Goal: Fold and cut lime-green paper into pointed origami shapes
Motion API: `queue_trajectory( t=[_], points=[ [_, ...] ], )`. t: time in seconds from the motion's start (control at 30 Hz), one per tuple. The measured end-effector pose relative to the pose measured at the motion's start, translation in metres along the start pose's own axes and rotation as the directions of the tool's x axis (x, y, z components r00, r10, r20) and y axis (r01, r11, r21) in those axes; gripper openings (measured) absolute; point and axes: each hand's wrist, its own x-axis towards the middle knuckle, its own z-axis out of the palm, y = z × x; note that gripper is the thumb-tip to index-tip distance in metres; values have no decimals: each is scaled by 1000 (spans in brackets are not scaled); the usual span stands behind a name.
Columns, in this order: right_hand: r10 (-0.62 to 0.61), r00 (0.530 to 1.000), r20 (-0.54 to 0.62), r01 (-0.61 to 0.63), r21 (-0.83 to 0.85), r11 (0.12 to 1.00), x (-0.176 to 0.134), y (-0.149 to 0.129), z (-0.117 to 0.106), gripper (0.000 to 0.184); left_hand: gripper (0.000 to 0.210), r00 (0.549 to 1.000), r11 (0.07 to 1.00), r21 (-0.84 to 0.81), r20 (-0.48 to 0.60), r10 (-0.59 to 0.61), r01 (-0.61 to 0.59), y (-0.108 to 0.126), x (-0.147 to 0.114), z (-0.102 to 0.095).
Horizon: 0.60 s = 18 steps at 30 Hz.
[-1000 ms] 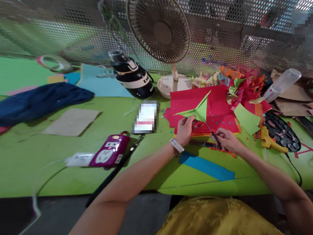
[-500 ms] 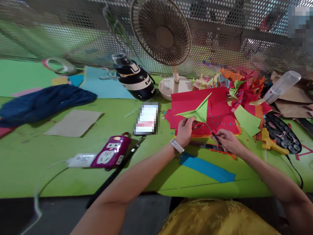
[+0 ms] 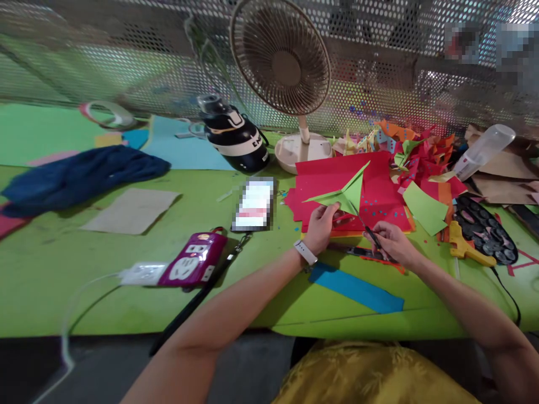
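Note:
A folded light green paper (image 3: 352, 193) with long pointed flaps is pinched between the thumb and fingers of my left hand (image 3: 320, 224). Red card sheets (image 3: 324, 177) lie beneath it. My right hand (image 3: 391, 240) is closed around black-handled scissors (image 3: 373, 238), whose thin metal blade meets the lower edge of the green paper. The fingers partly hide the handles. Just under my hands, a dark utility knife (image 3: 357, 251) rests on the table beside orange scraps. A blue paper strip (image 3: 357, 287) lies nearer the front edge.
Behind the red card stand a fan (image 3: 304, 148) and a black bottle (image 3: 242, 147). Paper scraps (image 3: 421, 163), a yellow glue gun (image 3: 467, 247) and a black palette (image 3: 488, 230) are on the right. Leftward lie a phone (image 3: 254, 205), a purple power strip (image 3: 193, 261) and dark blue cloth (image 3: 84, 174).
The green paper has tilted slightly, its pointed flaps shifting a little to the right. Both hands stay in nearly the same place, and the view has moved slightly.

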Motion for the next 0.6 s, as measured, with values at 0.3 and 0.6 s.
queue_trajectory(
  t=[0.3, 0.6],
  points=[
    [16, 1000, -5, -16, 49, 999, 1, 0, -1, 55, 36, 1000, 1000, 8, 13, 10, -10, -1, 0, 0],
    [-2, 1000, -25, 4, 87, 996, 2, 2, 2, 57, 37, 1000, 1000, 14, 22, -6, 5, -1, -4, 2]
  ],
)
